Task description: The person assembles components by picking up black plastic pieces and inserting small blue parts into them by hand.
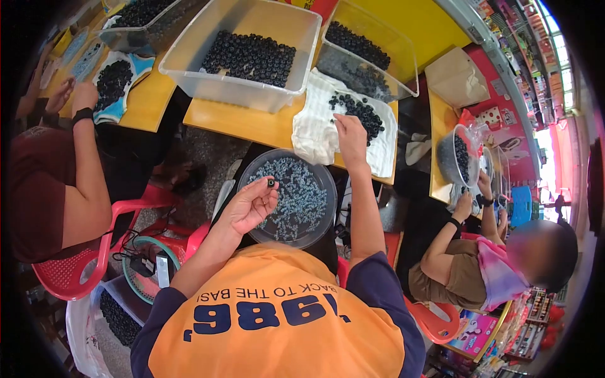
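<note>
piece [271,183] pinched in left hand [251,206] looked light, stiff, best rim-held. i couldn't tell what, if anything, right hand [351,135] held.

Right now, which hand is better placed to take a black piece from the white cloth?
Likely the right hand: it is over the white cloth, beside the loose black pieces, while the left hand holds a dark piece above the round tub.

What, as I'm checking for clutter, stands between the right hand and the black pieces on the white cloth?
Nothing visible: the right hand is beside the black pieces on the white cloth. A clear tub stands beyond them.
</note>
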`<state>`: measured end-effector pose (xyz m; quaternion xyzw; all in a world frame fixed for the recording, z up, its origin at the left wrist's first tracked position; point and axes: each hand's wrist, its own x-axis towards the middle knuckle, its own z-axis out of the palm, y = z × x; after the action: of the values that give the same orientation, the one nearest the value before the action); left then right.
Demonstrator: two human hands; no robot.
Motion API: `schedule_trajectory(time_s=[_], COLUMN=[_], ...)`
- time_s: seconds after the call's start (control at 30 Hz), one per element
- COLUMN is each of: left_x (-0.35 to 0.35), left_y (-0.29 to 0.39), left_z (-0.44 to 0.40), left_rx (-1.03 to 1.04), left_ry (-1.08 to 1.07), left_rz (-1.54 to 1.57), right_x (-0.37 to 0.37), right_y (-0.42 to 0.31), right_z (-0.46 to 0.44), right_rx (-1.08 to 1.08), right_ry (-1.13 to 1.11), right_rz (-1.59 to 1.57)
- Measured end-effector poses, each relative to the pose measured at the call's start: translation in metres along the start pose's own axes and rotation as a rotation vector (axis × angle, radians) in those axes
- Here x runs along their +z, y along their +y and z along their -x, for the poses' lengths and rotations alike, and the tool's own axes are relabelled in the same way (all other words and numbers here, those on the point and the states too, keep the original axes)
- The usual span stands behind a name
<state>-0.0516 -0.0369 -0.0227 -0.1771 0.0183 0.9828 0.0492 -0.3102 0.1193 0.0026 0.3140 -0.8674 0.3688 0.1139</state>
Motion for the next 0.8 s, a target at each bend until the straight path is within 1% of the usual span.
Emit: schedule_trajectory(time_s=[0.03,0.1,0.2,0.23,0.27,0.33,0.37,0.4,0.47,0.53,0.6,0.67,0.73,0.8], left_x=[0.0,0.005,0.016,0.021,0.024,0.032,0.035,0.037,0.043,0.051,0.06,0.067,0.072,0.075], left_y=[0.001,0.003,0.006,0.008,0.01,0.012,0.012,0.012,0.01,0.005,0.0,-0.004,-0.008,-0.011], left_z=[-0.001,-0.002,-0.001,-0.001,-0.002,-0.006,-0.008,-0.01,-0.015,-0.017,-0.016,-0.013,-0.01,-0.008], left_rx=[0.009,0.02,0.045,0.052,0.066,0.086,0.11,0.115,0.14,0.166,0.194,0.204,0.221,0.232], left_ry=[0.007,0.028,0.061,0.062,0.065,0.072,0.07,0.068,0.088,0.085,0.087,0.084,0.089,0.12], left_rz=[-0.003,-0.018,-0.05,-0.075,-0.071,-0.129,-0.165,-0.165,-0.237,-0.26,-0.285,-0.299,-0.317,-0.324], right_x=[0.003,0.008,0.012,0.013,0.014,-0.004,-0.014,-0.016,-0.029,-0.032,-0.029,-0.03,-0.031,-0.031], right_y=[0.004,0.012,0.02,0.019,0.017,-0.02,-0.042,-0.05,-0.087,-0.105,-0.11,-0.114,-0.118,-0.119], right_z=[-0.003,-0.009,-0.013,-0.012,-0.007,0.002,0.008,0.018,0.039,0.057,0.075,0.081,0.084,0.085], right_rx=[-0.01,-0.049,-0.079,-0.061,-0.072,0.193,0.296,0.392,0.589,0.569,0.607,0.587,0.537,0.531], right_ry=[0.004,-0.136,-0.168,-0.125,-0.131,-0.091,-0.146,-0.206,-0.255,-0.273,-0.198,-0.194,-0.142,-0.143], right_rz=[0.001,0.228,0.238,0.244,0.235,-0.158,-0.357,-0.626,-0.988,-1.204,-1.317,-1.35,-1.259,-1.236])
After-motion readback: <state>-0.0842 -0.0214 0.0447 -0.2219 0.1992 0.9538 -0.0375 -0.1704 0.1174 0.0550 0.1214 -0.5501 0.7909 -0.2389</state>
